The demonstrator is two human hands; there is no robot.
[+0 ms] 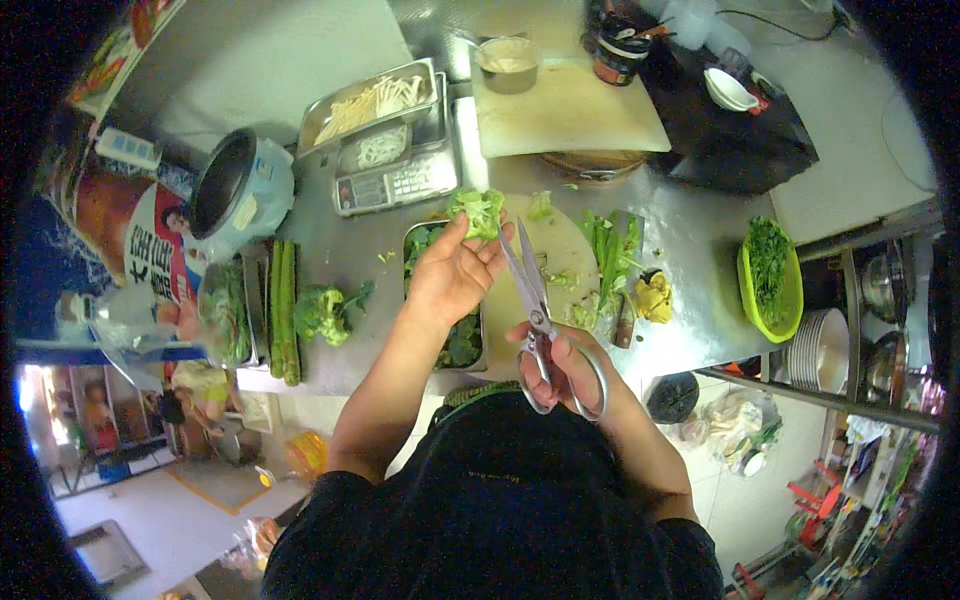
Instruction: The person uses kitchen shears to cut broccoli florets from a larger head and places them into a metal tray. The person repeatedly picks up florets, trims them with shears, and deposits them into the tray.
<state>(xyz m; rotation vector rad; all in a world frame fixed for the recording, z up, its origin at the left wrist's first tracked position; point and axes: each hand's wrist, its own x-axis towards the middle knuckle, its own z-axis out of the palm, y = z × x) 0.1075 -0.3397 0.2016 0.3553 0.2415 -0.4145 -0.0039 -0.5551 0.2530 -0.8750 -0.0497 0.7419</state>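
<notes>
My left hand (456, 276) holds up a pale green vegetable piece (480, 210), apparently broccoli, pinched in its fingers. Kitchen scissors (531, 289) are gripped in my right hand (568, 364), with fingers through the handle loops. Their blades stand slightly apart, tips beside my left fingertips. Below my left wrist, a metal tray (482, 352) of dark green broccoli florets (461, 341) is partly hidden. A pale round cutting board (517, 322) lies under the scissors, bearing green scraps (562, 279). To the left rests a larger broccoli head (326, 315) with its cut side showing.
Leafy greens (611, 255) lie on a cleaver (624, 322) at the board's right, beside a yellowish vegetable piece (653, 296). Farther right stands a green basket (791, 300) of herbs. Long green stalks (283, 315), a rice cooker pot (244, 184) and a scale (397, 187) occupy the left.
</notes>
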